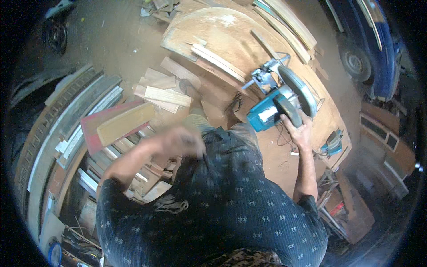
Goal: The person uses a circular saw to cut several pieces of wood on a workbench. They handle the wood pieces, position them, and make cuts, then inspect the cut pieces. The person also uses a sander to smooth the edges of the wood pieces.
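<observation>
A teal circular saw (266, 111) with a metal base and a round blade guard is tilted over the right part of a dusty wooden worktable (318, 86). My right hand (300, 131) is closed around the saw's dark handle. In front of my belly, apart from the saw, my left hand (181, 141) is smeared by motion. Its fingers cannot be made out. Pale wooden strips (218, 60) lie on the table to the left of the saw.
A smaller teal power tool (332, 143) sits at the table's right end. Long boards (291, 29) rest along its far edge. Offcuts (164, 94) are scattered on the floor, and stacked planks (66, 120) stand at the left. A blue vehicle (371, 49) is at the far right.
</observation>
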Demonstrator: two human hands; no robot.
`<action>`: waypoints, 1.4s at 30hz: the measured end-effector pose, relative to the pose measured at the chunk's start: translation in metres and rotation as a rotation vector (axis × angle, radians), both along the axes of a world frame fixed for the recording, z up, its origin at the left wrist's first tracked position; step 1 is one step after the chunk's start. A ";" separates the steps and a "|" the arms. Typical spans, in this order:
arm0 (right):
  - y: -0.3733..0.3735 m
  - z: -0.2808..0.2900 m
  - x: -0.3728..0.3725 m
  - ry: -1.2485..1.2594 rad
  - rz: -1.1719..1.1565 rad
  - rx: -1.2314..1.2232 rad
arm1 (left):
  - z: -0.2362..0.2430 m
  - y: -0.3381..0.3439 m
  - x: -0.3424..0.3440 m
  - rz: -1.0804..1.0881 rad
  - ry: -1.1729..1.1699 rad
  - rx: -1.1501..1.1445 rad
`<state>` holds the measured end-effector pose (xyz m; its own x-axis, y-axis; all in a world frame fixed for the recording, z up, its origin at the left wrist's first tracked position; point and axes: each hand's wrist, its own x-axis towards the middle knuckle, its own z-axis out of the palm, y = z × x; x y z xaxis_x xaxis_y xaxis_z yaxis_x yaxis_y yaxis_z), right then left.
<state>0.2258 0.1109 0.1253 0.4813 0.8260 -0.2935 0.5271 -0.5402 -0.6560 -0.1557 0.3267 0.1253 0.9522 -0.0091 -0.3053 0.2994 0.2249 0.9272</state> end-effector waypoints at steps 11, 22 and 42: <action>-0.247 0.000 0.021 0.036 -0.454 -0.006 | -0.106 -0.063 0.210 0.043 0.000 1.035; -0.414 -0.151 -0.069 -0.103 -0.668 0.302 | -0.261 -0.123 0.281 -0.266 -0.171 1.671; -0.308 -0.145 -0.030 0.035 -0.666 0.027 | -0.152 0.067 0.195 -0.061 -0.199 1.209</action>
<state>0.1955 -0.1974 -0.0195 0.8817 0.3629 -0.3014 0.0649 -0.7262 -0.6844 0.0395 0.3936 -0.0264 0.9911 0.1331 0.0029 0.1087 -0.8213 0.5600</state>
